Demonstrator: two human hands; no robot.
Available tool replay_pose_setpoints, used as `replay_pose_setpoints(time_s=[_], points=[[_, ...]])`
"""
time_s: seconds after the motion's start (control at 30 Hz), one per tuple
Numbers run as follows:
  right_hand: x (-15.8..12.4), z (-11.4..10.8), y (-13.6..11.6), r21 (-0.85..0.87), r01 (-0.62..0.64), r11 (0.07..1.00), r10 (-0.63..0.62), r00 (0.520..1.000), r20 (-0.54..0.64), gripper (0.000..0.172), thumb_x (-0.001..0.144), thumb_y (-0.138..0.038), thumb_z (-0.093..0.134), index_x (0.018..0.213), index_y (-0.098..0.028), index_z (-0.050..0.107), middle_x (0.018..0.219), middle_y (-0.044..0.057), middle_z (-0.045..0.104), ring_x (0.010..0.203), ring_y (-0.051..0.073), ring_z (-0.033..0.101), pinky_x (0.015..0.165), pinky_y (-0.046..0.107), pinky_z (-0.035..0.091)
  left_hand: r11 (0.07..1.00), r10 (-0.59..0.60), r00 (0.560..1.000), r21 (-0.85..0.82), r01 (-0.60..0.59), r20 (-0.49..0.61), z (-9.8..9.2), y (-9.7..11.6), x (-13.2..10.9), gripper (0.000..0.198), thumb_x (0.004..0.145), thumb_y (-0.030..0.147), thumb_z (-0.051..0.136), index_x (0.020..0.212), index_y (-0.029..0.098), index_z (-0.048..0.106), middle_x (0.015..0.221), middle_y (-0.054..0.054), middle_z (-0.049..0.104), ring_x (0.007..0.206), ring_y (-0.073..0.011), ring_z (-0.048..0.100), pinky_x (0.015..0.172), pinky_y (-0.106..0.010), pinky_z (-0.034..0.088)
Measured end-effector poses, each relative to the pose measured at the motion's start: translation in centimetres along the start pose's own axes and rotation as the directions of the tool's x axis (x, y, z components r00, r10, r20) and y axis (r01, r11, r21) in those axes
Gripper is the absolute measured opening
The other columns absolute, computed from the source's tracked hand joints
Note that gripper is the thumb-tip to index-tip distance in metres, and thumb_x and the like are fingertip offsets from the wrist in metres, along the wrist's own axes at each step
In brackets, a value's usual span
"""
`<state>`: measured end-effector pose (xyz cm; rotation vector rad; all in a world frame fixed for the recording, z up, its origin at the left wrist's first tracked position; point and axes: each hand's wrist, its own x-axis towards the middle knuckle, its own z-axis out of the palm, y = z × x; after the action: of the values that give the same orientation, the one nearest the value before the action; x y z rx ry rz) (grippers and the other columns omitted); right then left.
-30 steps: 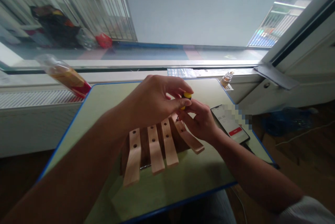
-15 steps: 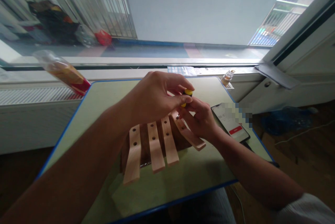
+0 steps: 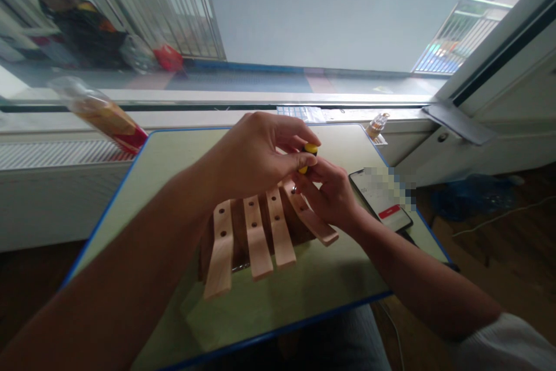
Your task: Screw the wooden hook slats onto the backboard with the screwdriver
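My left hand is closed in a pinch on the yellow and black handle of a screwdriver, held above the wooden pieces. My right hand is closed just below the handle, its fingertips together; what they grip is hidden. Under the hands, several pale bent wooden strips with screw holes lie side by side on a brown base. The rightmost strip lies at a slant beside my right hand, with a shiny metal bit at its upper hole. Another strip is at the left end.
A pale green table with blue edging carries the work. On its right lies a phone with a lit screen. A large bottle leans at the far left, and a small bottle stands behind the table by the window sill.
The whole view has shifted slightly, with everything sitting a little higher. Both hands keep nearly the same pose around the screwdriver, and the wooden strips stay in place.
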<state>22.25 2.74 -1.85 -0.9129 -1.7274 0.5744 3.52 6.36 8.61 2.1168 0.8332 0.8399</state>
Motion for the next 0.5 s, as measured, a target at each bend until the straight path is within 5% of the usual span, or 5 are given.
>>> replay_pose_setpoints(time_s=[0.37,0.5], points=[[-0.1,0.3,0.0,-0.012,0.006,1.000,-0.007,1.000,-0.021,0.017,0.102,-0.030,0.066,0.088,-0.022,0.059,0.078,-0.001,0.061,0.066,0.013,0.054,0.062,0.029,0.046,1.000,0.008,1.000,0.020,-0.008,-0.002,0.0,0.1,-0.3,0.025,0.090,0.030,0.075,0.113,0.022,0.082,0.101,-0.006,0.085,0.094,-0.0228,0.081,0.089,-0.039,0.069],[-0.2,0.1,-0.2,-0.041,0.055,0.998,-0.055,0.998,-0.021,0.010,0.101,-0.028,0.067,0.093,-0.023,0.063,0.082,0.000,0.064,0.069,0.014,0.058,0.065,0.031,0.049,0.984,0.045,0.997,0.173,-0.054,0.056,-1.4,0.1,-0.6,0.052,0.083,0.034,0.082,0.134,0.025,0.077,0.120,-0.007,0.083,0.102,-0.0232,0.080,0.092,-0.036,0.065]])
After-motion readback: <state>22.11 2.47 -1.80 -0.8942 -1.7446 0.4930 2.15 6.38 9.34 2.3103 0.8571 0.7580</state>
